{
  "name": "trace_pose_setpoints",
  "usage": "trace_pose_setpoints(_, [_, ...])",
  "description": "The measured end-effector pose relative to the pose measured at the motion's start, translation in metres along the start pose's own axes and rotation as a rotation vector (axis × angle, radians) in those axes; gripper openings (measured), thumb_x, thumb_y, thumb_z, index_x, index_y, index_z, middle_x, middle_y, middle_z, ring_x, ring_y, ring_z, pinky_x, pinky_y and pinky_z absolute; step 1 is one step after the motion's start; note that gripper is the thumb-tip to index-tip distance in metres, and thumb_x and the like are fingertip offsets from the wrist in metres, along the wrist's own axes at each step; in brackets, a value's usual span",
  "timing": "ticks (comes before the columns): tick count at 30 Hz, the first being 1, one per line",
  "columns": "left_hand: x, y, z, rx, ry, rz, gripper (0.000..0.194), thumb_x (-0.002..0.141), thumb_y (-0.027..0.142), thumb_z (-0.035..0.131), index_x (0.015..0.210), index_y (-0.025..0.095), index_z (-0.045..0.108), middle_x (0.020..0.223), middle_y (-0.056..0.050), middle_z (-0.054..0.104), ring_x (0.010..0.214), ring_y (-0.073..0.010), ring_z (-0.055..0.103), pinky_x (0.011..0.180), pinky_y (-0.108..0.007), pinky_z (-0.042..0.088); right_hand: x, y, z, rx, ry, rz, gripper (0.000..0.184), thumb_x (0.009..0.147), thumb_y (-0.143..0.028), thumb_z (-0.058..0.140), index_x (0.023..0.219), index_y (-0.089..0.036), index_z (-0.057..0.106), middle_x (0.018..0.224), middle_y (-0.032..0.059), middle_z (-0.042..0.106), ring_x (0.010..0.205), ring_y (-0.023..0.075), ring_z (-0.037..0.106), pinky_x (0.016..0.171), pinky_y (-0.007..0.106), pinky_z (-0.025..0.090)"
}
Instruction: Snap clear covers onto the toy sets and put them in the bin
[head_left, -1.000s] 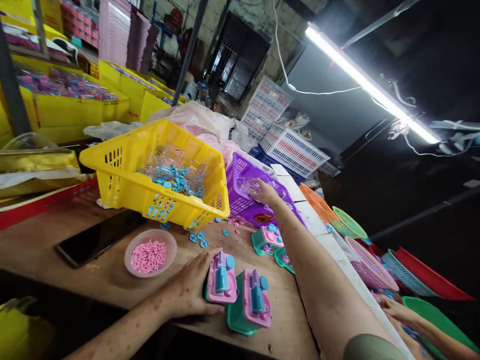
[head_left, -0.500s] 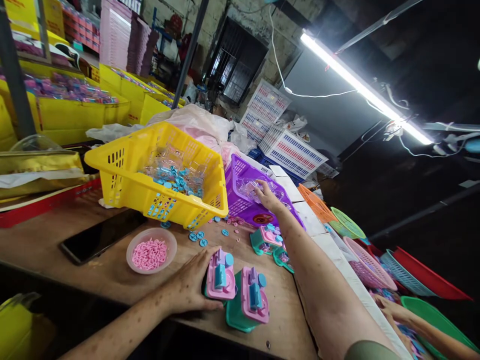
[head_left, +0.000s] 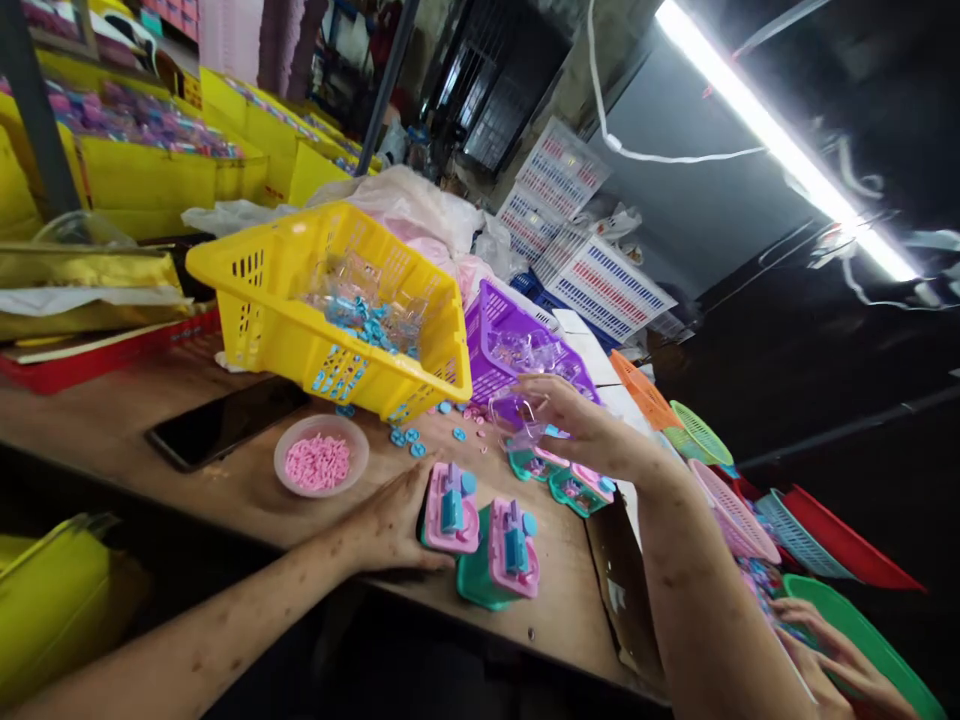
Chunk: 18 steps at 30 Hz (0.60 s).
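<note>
My left hand [head_left: 386, 522] is wrapped round a small pink-topped toy box [head_left: 451, 508] with blue and purple parts on top, standing near the table's front edge. Just right of that stands a second toy box [head_left: 510, 550] with a green base. Over the table my right hand [head_left: 577, 420] pinches a clear plastic piece [head_left: 508, 418], thin and see-through. Below and behind this hand sit two more toy boxes, one of them a green-based toy box [head_left: 581, 488]. A purple basket [head_left: 487, 365] holding clear plastic pieces lies just beyond the right hand.
A yellow basket [head_left: 300, 345] with blue parts and clear pieces stands behind a bowl [head_left: 283, 470] of pink bits. Left of the bowl lies a phone [head_left: 225, 422]. Loose blue discs [head_left: 405, 437] are scattered between. At right, a co-worker's hands [head_left: 817, 640] are near a green basket [head_left: 862, 640].
My right hand has come back from the purple basket toward me, now with a clear plastic piece in its fingers. My left hand stays on the same toy box. The view has shifted.
</note>
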<state>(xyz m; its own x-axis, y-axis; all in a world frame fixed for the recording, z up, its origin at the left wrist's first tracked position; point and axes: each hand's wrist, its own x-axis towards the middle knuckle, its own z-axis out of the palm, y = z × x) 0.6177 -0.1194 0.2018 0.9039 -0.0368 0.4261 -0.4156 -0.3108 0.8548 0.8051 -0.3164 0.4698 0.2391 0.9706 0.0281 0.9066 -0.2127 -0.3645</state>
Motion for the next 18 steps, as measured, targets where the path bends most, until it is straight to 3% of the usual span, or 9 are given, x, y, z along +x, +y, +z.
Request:
trace_pose_setpoints(3, [0.006, 0.005, -0.003, -0.037, 0.018, 0.052, 0.110, 0.072, 0.052, 0.104, 0.159, 0.022, 0.046, 0.160, -0.019, 0.060, 0.152, -0.0440, 0.058, 0.133, -0.063, 0.044, -0.008, -0.026, 0.030, -0.038, -0.138, -0.009, 0.059, 0.103, -0.018, 0.061, 0.157, -0.042, 0.062, 0.164, 0.0065, 0.057, 0.161, 0.0271, 0.051, 0.127, 0.053, 0.057])
trace_pose_setpoints(7, [0.013, 0.008, -0.002, -0.103, 0.042, 0.107, 0.114, 0.067, 0.047, 0.106, 0.161, 0.025, 0.045, 0.163, -0.017, 0.059, 0.154, -0.0442, 0.057, 0.133, -0.063, 0.045, -0.005, -0.031, 0.069, 0.066, -0.233, -0.028, 0.052, 0.108, -0.038, 0.070, 0.159, -0.036, 0.062, 0.171, 0.0086, 0.052, 0.174, 0.0315, 0.032, 0.137, 0.059, 0.043])
trace_pose_setpoints(9, [0.014, 0.008, -0.001, -0.111, 0.043, 0.115, 0.119, 0.066, 0.046, 0.106, 0.164, 0.026, 0.042, 0.167, -0.017, 0.056, 0.158, -0.0448, 0.054, 0.135, -0.064, 0.043, -0.004, -0.028, 0.084, 0.098, -0.174, -0.012, 0.050, 0.109, -0.053, 0.072, 0.154, -0.033, 0.066, 0.164, 0.0109, 0.059, 0.170, 0.0331, 0.038, 0.139, 0.060, 0.040])
trace_pose_setpoints(11, [0.013, 0.007, -0.001, -0.102, 0.059, 0.096, 0.124, 0.066, 0.048, 0.106, 0.166, 0.023, 0.038, 0.168, -0.020, 0.054, 0.159, -0.0459, 0.052, 0.135, -0.065, 0.042, -0.005, -0.028, 0.094, 0.085, -0.037, 0.042, 0.053, 0.108, -0.061, 0.071, 0.153, -0.033, 0.067, 0.158, 0.0126, 0.063, 0.161, 0.0342, 0.051, 0.135, 0.061, 0.045])
trace_pose_setpoints(15, [0.011, 0.006, -0.001, -0.116, 0.062, 0.074, 0.115, 0.066, 0.050, 0.105, 0.160, 0.020, 0.046, 0.156, -0.020, 0.063, 0.147, -0.0457, 0.063, 0.127, -0.064, 0.050, -0.010, -0.038, 0.101, 0.083, 0.131, 0.090, 0.102, 0.095, -0.070, 0.085, 0.177, -0.036, 0.036, 0.165, 0.0156, 0.058, 0.147, 0.0372, 0.063, 0.120, 0.059, 0.059])
trace_pose_setpoints(18, [0.011, 0.004, 0.000, -0.141, 0.087, 0.099, 0.117, 0.065, 0.051, 0.106, 0.161, 0.023, 0.046, 0.160, -0.019, 0.062, 0.149, -0.0456, 0.061, 0.128, -0.064, 0.049, -0.014, -0.048, 0.102, -0.073, 0.108, 0.028, 0.110, 0.082, -0.073, 0.096, 0.173, -0.033, 0.047, 0.161, 0.0162, 0.060, 0.147, 0.0405, 0.062, 0.122, 0.060, 0.058])
